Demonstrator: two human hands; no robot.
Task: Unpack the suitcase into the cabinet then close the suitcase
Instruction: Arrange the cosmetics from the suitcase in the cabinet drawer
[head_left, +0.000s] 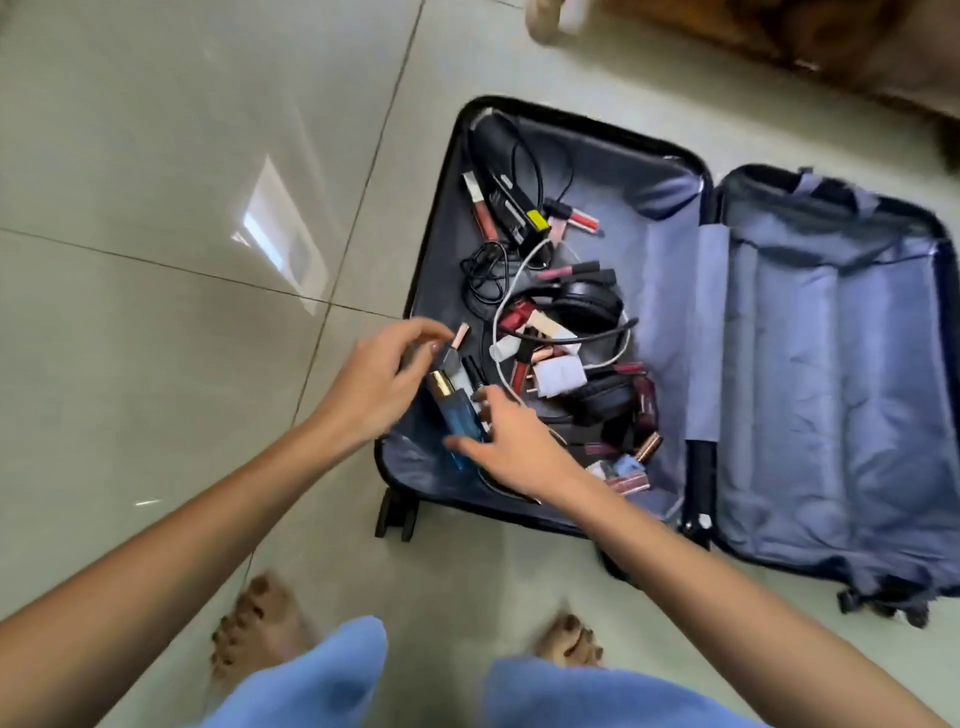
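Head view: suitcase (670, 291) lies open on the floor (208, 312), cosmetics (483, 218) and cables (483, 275) in one half. Right hand (514, 447) grip spread over blue bottle (460, 415); left hand (379, 384) grip curled beside it, hold unclear.

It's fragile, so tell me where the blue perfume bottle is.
Head view: the blue perfume bottle lies in the left half of the open suitcase, at its near-left corner, between the left hand and right hand.
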